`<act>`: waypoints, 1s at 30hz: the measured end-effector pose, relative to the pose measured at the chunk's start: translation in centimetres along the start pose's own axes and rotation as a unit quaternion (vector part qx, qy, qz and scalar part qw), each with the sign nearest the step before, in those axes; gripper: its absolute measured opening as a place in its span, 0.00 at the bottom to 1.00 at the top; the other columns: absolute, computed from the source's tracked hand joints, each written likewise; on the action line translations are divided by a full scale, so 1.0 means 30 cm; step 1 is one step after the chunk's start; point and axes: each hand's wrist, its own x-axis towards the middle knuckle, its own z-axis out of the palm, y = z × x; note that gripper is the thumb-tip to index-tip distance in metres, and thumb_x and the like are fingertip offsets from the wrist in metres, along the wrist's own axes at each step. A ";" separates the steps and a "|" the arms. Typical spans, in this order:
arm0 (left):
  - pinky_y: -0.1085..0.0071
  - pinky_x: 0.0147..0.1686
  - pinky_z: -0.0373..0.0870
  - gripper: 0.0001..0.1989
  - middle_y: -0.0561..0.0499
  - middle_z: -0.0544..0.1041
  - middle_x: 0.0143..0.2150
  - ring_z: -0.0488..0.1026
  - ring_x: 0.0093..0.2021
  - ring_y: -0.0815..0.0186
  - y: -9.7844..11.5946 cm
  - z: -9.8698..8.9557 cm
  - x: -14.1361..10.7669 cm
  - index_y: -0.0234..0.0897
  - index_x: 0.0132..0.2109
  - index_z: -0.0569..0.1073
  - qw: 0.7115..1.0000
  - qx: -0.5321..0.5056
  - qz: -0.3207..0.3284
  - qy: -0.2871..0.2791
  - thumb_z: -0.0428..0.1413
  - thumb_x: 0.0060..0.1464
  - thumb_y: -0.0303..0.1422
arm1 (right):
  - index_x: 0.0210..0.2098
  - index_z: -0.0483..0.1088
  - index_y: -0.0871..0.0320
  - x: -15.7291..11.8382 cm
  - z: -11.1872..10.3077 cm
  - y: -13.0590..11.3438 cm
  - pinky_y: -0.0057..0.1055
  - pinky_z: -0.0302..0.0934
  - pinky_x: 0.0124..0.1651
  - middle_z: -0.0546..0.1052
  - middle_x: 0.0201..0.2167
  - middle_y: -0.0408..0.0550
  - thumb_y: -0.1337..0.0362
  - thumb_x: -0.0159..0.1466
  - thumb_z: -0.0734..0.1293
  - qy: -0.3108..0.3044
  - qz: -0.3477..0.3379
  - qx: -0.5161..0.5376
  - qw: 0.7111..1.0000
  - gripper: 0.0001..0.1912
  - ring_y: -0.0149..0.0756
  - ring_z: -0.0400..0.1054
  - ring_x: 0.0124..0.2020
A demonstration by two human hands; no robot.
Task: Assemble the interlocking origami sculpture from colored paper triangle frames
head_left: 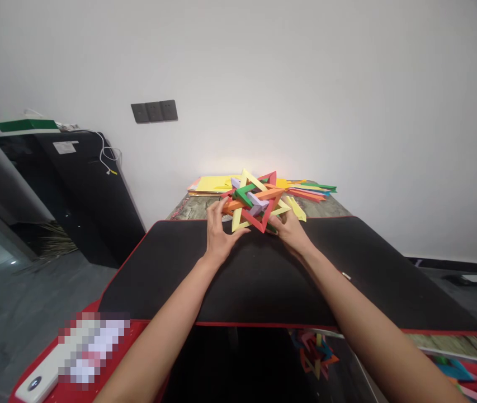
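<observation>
A folded paper star ball [258, 202] in yellow, red, green, orange and lilac is held up between my two hands, above the far part of the black mat [259, 280]. My left hand [220, 232] grips its left side, thumb underneath and fingers curled on the outer edge. On the opposite side, my right hand [291, 229] holds the lower right, its thumb against the paper and the other fingers partly hidden. Just beyond my right hand lies a pale yellow folded strip [297, 208].
Behind the ball are yellow paper sheets [208, 183] and folded coloured strips [313, 189]. More paper stars [317, 354] sit below the table edge. A red stool [137, 330] stands front left; a black cabinet [74, 196] is farther left. A small white piece [346, 276] lies on the mat.
</observation>
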 end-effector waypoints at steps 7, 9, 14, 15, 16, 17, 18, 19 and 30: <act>0.60 0.56 0.64 0.37 0.42 0.62 0.59 0.62 0.60 0.54 0.006 0.002 -0.010 0.45 0.61 0.60 0.998 -0.022 0.054 0.023 0.65 0.46 0.39 | 0.44 0.69 0.53 -0.021 -0.008 -0.034 0.42 0.71 0.39 0.77 0.45 0.51 0.49 0.49 0.74 -0.072 0.067 0.052 0.994 0.26 0.49 0.71 0.47; 0.59 0.54 0.66 0.37 0.42 0.64 0.58 0.63 0.59 0.53 -0.005 0.003 -0.007 0.45 0.61 0.60 0.996 -0.006 0.075 0.043 0.65 0.45 0.41 | 0.42 0.69 0.53 -0.021 -0.009 -0.033 0.44 0.71 0.40 0.77 0.44 0.50 0.48 0.49 0.74 -0.081 0.071 0.066 0.992 0.26 0.48 0.71 0.47; 0.57 0.55 0.66 0.41 0.40 0.59 0.65 0.63 0.61 0.52 -0.024 0.005 0.010 0.47 0.63 0.57 0.998 -0.034 0.015 0.048 0.65 0.45 0.42 | 0.43 0.69 0.52 -0.022 -0.009 -0.022 0.41 0.72 0.39 0.77 0.45 0.50 0.49 0.49 0.74 -0.078 0.070 0.066 0.992 0.26 0.48 0.71 0.49; 0.58 0.55 0.66 0.41 0.41 0.57 0.66 0.61 0.62 0.52 -0.023 0.006 0.014 0.47 0.64 0.57 0.997 -0.066 -0.012 0.044 0.65 0.45 0.42 | 0.44 0.69 0.52 -0.024 -0.007 -0.021 0.40 0.72 0.38 0.77 0.46 0.50 0.50 0.50 0.74 -0.075 0.069 0.061 0.993 0.26 0.48 0.71 0.49; 0.59 0.55 0.66 0.40 0.41 0.57 0.66 0.61 0.62 0.52 -0.021 0.007 0.018 0.47 0.63 0.58 0.993 -0.103 -0.038 0.040 0.65 0.45 0.43 | 0.45 0.68 0.52 -0.026 -0.005 -0.019 0.40 0.73 0.37 0.76 0.47 0.50 0.51 0.50 0.74 -0.071 0.066 0.054 0.994 0.26 0.48 0.71 0.48; 0.60 0.55 0.67 0.39 0.41 0.59 0.66 0.62 0.62 0.52 -0.018 0.009 0.022 0.47 0.62 0.59 0.988 -0.137 -0.062 0.036 0.65 0.45 0.43 | 0.47 0.68 0.51 -0.028 -0.002 -0.017 0.40 0.73 0.37 0.76 0.48 0.49 0.52 0.50 0.75 -0.065 0.061 0.046 0.995 0.27 0.48 0.72 0.48; 0.61 0.54 0.67 0.38 0.42 0.62 0.64 0.63 0.61 0.53 -0.016 0.010 0.025 0.45 0.61 0.61 0.982 -0.164 -0.082 0.033 0.65 0.44 0.43 | 0.48 0.67 0.50 -0.029 0.002 -0.015 0.39 0.73 0.37 0.76 0.48 0.49 0.53 0.50 0.75 -0.058 0.054 0.038 0.996 0.28 0.47 0.72 0.48; 0.61 0.53 0.68 0.37 0.42 0.66 0.62 0.66 0.60 0.53 -0.014 0.012 0.028 0.44 0.60 0.64 0.978 -0.183 -0.098 0.032 0.66 0.43 0.43 | 0.50 0.67 0.50 -0.028 0.005 -0.012 0.40 0.73 0.38 0.76 0.48 0.49 0.53 0.51 0.74 -0.049 0.044 0.030 0.997 0.28 0.47 0.72 0.48; 0.60 0.47 0.72 0.31 0.41 0.73 0.52 0.73 0.49 0.55 -0.036 0.009 0.026 0.37 0.52 0.68 0.963 -0.149 -0.188 0.122 0.67 0.40 0.38 | 0.49 0.73 0.52 -0.033 0.019 -0.012 0.39 0.72 0.44 0.72 0.52 0.52 0.56 0.52 0.74 0.068 -0.189 -0.125 0.972 0.25 0.46 0.69 0.52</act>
